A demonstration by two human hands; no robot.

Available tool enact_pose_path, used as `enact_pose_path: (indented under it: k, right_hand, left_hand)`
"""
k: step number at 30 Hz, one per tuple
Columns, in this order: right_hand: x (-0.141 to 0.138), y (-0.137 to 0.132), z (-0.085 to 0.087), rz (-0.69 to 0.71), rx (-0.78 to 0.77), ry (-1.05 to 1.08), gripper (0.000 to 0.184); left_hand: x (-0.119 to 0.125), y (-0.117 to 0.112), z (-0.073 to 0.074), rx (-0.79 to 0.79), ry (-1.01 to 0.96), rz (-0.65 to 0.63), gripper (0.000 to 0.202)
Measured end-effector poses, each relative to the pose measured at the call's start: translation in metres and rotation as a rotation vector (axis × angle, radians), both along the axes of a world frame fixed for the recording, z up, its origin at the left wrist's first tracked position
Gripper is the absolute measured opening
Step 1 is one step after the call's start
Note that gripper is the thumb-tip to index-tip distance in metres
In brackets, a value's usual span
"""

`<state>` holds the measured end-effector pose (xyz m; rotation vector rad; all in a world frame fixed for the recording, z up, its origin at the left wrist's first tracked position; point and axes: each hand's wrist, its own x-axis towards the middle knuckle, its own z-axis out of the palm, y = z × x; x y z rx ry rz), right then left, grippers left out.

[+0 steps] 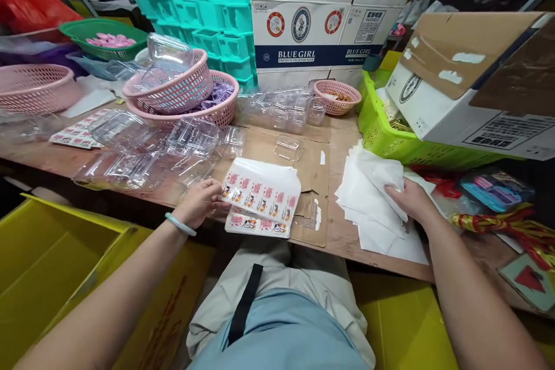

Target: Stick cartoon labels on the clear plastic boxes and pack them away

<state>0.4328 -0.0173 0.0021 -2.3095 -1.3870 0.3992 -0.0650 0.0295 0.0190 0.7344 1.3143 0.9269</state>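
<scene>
My left hand pinches the left edge of a stack of sticker sheets printed with red and cat pictures, lying on flattened cardboard at the table's front edge. My right hand rests on a pile of white paper sheets, fingers curled on the top sheet and lifting its edge. A small clear plastic lid lies just behind the stickers. A pale bangle sits on my left wrist.
Clear plastic trays are heaped at the left. Pink baskets stand behind them, a small pink basket at the back. A green crate holds a beer carton. Yellow bins sit below the table.
</scene>
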Motion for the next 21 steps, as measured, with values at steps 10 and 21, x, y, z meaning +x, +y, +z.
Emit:
enact_pose_path:
  k: [10,21]
  right_hand:
    - [-0.047,-0.019,-0.002,0.31,-0.004,-0.221,0.052]
    - [-0.046,-0.016,-0.008,0.4,-0.102,-0.261,0.063]
  left_hand:
    - [0.024,-0.068,0.002,-0.243,-0.263,0.258,0.015]
    - [0.055,-0.093,0.014,-0.572,-0.539,-0.554,0.028]
